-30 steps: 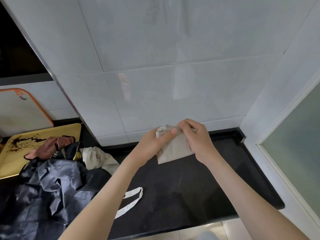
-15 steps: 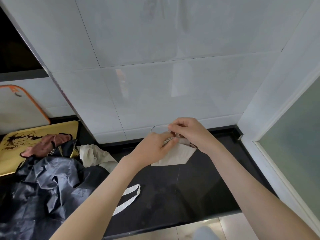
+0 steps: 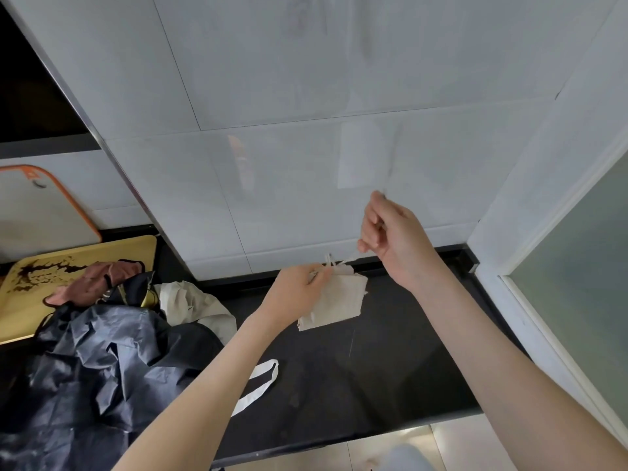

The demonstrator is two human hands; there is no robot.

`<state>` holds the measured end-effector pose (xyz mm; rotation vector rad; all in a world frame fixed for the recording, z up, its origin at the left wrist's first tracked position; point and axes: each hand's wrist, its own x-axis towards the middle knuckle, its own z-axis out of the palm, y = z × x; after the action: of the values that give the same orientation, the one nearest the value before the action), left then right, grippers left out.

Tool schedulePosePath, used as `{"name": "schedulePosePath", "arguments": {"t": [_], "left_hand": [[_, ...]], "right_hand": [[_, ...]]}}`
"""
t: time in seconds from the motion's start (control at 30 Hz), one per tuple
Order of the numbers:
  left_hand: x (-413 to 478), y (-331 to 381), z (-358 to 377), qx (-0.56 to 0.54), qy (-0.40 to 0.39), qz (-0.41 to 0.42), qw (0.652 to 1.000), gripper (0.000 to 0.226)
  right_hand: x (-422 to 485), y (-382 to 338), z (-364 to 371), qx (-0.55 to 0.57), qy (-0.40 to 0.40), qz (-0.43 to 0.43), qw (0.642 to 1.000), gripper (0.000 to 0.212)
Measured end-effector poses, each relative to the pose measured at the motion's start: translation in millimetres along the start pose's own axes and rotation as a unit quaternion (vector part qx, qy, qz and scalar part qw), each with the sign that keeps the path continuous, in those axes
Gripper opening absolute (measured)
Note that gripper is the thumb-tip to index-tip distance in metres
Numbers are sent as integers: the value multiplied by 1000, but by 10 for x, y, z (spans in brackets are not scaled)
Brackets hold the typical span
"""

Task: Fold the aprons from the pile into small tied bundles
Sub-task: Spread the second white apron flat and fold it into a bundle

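Beige cloth folded down to a small packet, the apron bundle is at the far middle of the black table; whether its lower edge rests on the surface or hangs just above it, I cannot tell. The left hand pinches the bundle's top corner, where the ties gather. The right hand is raised up and to the right, well apart from the left, with its fingers curled round a thin tie that runs taut from the bundle to the fist.

This looks like the tying step, with the knot being drawn tight. The next move probably calls for a steady pull along the line of the tie while the left hand pins the folds, so the packet does not spring open. After that the loose end needs securing and the bundle setting aside.

The pile waits at the near left: a crumpled navy apron, a cream apron at its far right edge and a pink apron on its far side. A white strap loop lies on the table beside the left forearm.

No real container shows. A flat yellow board at the far left carries only part of the pink apron, and a white chopping board with an orange rim stands behind it, holding nothing
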<state>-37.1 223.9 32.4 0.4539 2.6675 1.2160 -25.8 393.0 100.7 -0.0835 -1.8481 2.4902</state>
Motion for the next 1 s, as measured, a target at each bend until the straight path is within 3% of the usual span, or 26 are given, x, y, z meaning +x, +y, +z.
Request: {"name": "schedulePosePath", "arguments": {"t": [0.1, 0.2, 0.33, 0.47, 0.57, 0.7, 0.83, 0.93, 1.0], "left_hand": [[61, -61, -8, -148, 86, -133, 976, 37], [148, -50, -78, -328, 167, -233, 900, 25], [235, 57, -241, -492, 198, -241, 813, 18], [218, 212, -297, -542, 179, -237, 786, 19], [174, 265, -316, -548, 134, -218, 796, 19], [110, 254, -389, -493, 24, -166, 854, 24], [21, 315, -451, -441, -99, -111, 885, 22], [13, 357, -457, -442, -105, -103, 885, 36], [33, 377, -452, -458, -79, -101, 879, 25]], "right_hand": [[-103, -44, 27, 57, -14, -11, 998, 43], [-230, 84, 14, 93, -49, 16, 994, 41], [-266, 424, -56, 68, -5, 109, 992, 27], [-188, 586, -73, 40, -4, 122, 992, 20], [-159, 568, -56, -34, -16, 129, 991, 16], [-80, 457, -56, -82, 20, 87, 993, 26], [-12, 380, -49, -78, -59, 102, 990, 25], [-29, 421, -25, -77, -75, 129, 986, 16], [-37, 487, 60, -84, -25, 110, 990, 24]]}}
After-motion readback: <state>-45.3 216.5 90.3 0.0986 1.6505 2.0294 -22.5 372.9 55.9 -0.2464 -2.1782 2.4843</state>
